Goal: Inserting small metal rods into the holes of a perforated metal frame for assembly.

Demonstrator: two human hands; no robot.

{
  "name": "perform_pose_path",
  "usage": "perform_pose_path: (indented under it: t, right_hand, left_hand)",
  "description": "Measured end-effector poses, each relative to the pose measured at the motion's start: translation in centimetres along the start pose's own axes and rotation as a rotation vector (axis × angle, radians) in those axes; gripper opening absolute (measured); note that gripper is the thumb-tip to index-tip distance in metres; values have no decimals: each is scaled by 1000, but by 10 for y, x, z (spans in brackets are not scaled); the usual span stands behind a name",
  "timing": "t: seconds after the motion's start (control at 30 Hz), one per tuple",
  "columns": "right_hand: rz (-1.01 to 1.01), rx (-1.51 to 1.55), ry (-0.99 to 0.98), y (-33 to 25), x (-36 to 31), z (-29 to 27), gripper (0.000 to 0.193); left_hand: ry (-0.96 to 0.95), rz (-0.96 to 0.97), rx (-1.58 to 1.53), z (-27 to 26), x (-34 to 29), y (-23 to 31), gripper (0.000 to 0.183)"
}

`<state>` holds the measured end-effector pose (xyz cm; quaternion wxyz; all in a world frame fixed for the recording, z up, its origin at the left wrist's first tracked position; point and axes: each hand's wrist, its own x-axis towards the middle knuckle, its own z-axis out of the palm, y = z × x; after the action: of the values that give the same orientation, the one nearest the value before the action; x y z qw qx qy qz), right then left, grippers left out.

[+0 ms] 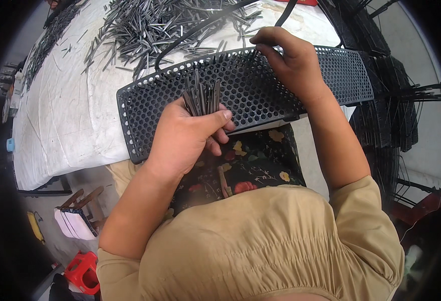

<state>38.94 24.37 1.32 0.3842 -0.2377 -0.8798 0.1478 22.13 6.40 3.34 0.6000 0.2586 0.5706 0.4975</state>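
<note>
The left hand (188,131) gripped a bundle of thin dark pins (202,98) over the near side of a black perforated tray (260,90) lying across the table edge (75,125). The right hand (288,57) pinched one pin at the tray's far rim, its tip hidden by the fingers. A loose pin pile (165,25) lay farther off, cut off at the frame's top.

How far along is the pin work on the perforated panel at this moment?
Done: only a few pins stand along the far edge of the black perforated panel. In hand: the left hand grips a bundle of pins; the right hand works a pin at that edge. Left: most holes look empty, and a loose pin pile lies on the table.
</note>
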Motion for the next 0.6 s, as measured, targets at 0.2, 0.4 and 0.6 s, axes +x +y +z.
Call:
perform_pose_path:
  t: [0.2,0.4,0.6]
  right_hand:
    - [32,-8,-12,4,-3,0,16]
    - [74,-28,-40,5,-3,-2,20]
    - [101,13,-20,7,-5,-5,19]
  left_hand:
    - [11,-10,5,-1,1,-1,13]
    - [13,-4,14,-1,0,0,13]
    - [8,-3,0,-1,0,1,13]
